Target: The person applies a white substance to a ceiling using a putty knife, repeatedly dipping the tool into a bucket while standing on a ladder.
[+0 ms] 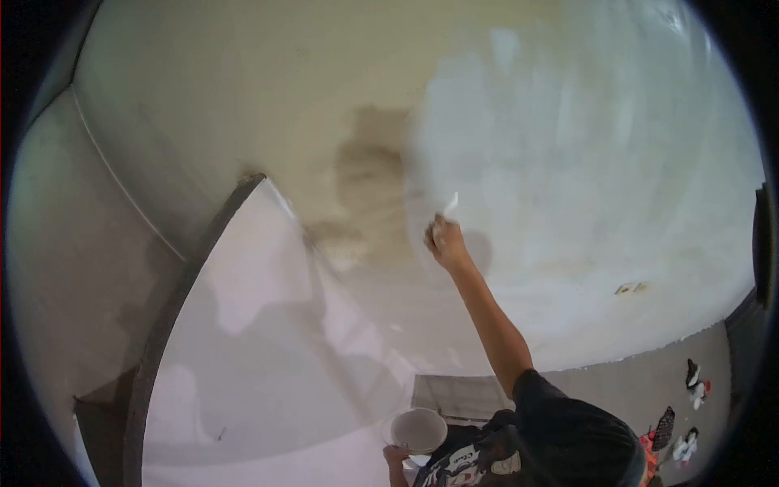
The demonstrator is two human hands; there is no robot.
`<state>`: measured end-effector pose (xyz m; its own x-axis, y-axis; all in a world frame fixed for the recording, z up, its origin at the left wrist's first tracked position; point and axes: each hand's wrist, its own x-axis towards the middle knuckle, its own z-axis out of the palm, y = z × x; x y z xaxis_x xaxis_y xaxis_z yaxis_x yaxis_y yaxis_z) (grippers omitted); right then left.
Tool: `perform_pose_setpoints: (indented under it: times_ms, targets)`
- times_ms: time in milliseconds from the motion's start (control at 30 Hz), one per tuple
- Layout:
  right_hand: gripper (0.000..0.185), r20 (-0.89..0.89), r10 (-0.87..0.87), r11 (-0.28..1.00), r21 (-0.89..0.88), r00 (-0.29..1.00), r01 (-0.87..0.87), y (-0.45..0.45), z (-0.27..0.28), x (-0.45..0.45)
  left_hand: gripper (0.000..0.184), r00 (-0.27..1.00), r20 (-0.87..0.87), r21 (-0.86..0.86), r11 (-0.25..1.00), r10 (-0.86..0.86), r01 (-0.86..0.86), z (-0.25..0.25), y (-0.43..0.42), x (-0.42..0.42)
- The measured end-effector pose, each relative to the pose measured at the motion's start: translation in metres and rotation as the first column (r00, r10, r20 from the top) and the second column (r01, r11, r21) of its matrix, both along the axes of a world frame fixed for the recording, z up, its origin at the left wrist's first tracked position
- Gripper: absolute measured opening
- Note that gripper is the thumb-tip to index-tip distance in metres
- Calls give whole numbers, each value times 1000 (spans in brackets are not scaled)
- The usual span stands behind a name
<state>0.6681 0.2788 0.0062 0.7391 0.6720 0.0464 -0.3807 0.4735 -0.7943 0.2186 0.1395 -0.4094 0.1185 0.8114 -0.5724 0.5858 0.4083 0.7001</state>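
My right hand (445, 243) is raised against the wall, fingers closed around the handle of a paintbrush (452, 201) whose pale end shows above the fist. It is at the left border of a patch of fresh white paint (535, 162); the beige, older wall surface (243, 81) lies to the left. Low down, close to my body, my left hand (395, 456) grips the side of a white bucket (419, 431). The bucket's open top faces up, but its contents are hard to make out.
A white-painted partition (260, 365) with a dark edge (191, 268) juts out at left. A wall socket (630, 288) sits low at right. On the grey floor (600, 385) lie shoes (692, 373), a dark patterned item (664, 428) and an orange item (649, 454).
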Motion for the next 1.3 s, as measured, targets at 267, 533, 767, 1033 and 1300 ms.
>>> perform_pose_setpoints:
  times_ms: [267,533,767,1033,1300]
  targets:
    - [30,162,3,995,102,987,-20,-1,184,-18,34,987,-146,150,984,-74,96,-30,7,-7]
    - [42,495,-161,986,52,854,156,19,110,18,32,979,-148,169,971,-143,167,-38,7,-13]
    - [46,424,42,965,-252,905,74,-10,-53,19,30,953,-191,335,896,-237,290,26,10,14]
    - [37,-138,139,903,-388,981,-183,-31,-163,-6,37,898,-384,496,771,-217,399,9,15,23]
    - [13,243,269,883,326,932,-339,-9,52,11,35,963,-203,153,965,-178,211,22,12,25]
